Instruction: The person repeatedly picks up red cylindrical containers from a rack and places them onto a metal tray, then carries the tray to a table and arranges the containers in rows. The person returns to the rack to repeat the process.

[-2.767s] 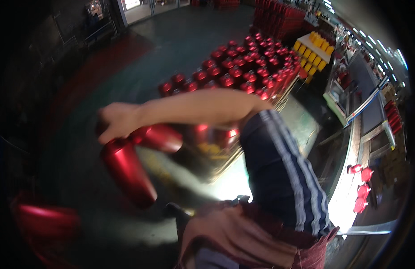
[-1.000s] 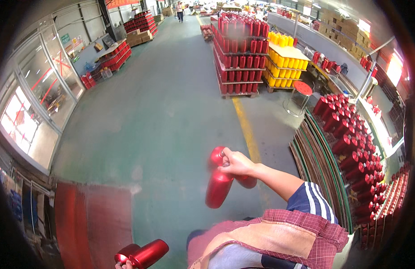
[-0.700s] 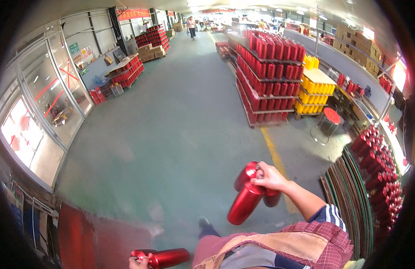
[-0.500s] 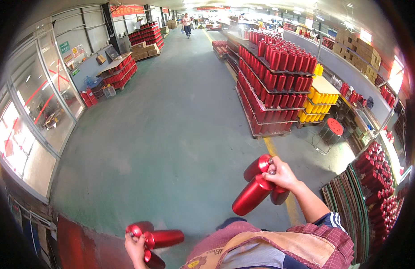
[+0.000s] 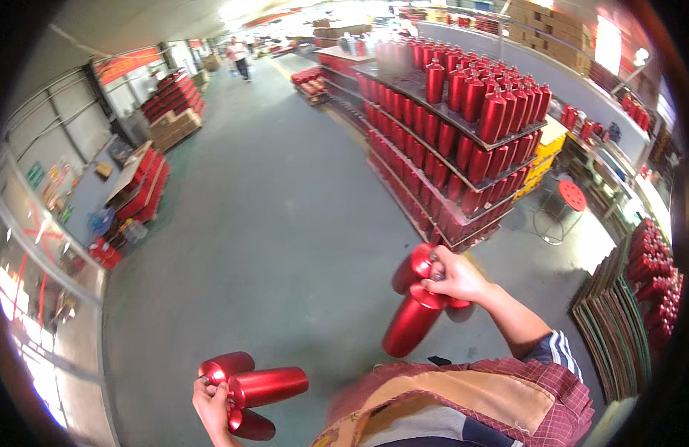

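My left hand (image 5: 213, 402) is closed round the necks of several shiny red metal bottles (image 5: 270, 385), low in front of me on the left. Their bodies fan out from my fingers. On the right, my right hand (image 5: 456, 276) grips another cluster of red bottles (image 5: 413, 322) by the necks, bodies hanging down and away. One bottle there is partly hidden behind my hand and the front bottle. Ahead of the right hand stands a tiered stack of red bottles (image 5: 487, 112), layered on dark boards (image 5: 464, 121); its top layer is only partly filled.
Yellow bottles (image 5: 540, 160) stand behind the stack, beside a red-topped stool (image 5: 572, 195). Flat boards (image 5: 611, 335) and more red bottles (image 5: 650, 253) are at the right. Grey floor (image 5: 277, 223) runs ahead to a walking person (image 5: 240, 58). A glass partition (image 5: 54, 298) lines the left.
I have moved forward, so the bottle stack looms nearer and larger. The view has turned a little to the right. Both hands keep hold of their bottles.
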A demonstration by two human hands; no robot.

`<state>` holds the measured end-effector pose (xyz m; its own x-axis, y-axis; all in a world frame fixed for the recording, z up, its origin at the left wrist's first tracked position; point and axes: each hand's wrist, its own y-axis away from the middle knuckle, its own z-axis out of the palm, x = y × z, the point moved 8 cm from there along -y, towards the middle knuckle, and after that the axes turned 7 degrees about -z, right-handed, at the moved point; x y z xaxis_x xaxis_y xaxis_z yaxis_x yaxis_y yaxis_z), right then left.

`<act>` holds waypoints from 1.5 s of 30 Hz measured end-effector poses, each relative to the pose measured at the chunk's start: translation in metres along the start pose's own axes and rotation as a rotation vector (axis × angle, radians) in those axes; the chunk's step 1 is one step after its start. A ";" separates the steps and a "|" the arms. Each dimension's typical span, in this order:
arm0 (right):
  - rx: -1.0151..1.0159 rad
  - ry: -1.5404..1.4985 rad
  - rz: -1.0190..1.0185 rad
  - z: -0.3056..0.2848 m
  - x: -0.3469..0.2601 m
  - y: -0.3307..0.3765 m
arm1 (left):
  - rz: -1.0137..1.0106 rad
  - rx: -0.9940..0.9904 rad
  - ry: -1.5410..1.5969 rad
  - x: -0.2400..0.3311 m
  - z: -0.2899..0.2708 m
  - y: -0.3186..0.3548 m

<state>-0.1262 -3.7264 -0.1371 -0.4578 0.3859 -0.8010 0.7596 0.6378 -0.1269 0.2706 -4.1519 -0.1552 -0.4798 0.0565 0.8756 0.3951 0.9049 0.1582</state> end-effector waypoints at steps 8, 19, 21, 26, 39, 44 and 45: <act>0.099 -0.048 0.023 -0.002 0.045 -0.292 | 0.103 -0.271 -0.100 0.121 0.191 -0.310; 0.514 -0.089 0.113 -0.157 0.103 -0.579 | 0.696 -0.757 -0.165 0.532 0.554 -0.565; 0.585 0.007 0.077 -0.194 0.127 -0.626 | 0.852 -0.799 -0.173 0.607 0.626 -0.582; 0.698 -0.007 0.119 -0.275 0.167 -0.728 | 1.039 -1.005 -0.222 0.768 0.799 -0.595; 0.807 0.321 0.421 -0.498 0.242 -0.894 | 1.610 -1.597 -0.289 0.987 1.172 -0.512; 0.803 0.394 0.572 -0.543 0.294 -0.916 | 1.734 -1.729 -0.322 1.009 1.252 -0.480; 0.766 0.528 0.620 -0.551 0.304 -0.917 | 1.750 -1.757 -0.342 1.007 1.265 -0.474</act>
<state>-1.2166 -3.8271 0.0586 0.0985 0.8454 -0.5249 0.9251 -0.2722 -0.2648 -1.3914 -3.9905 0.0742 0.8214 0.1996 0.5343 0.2756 -0.9591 -0.0653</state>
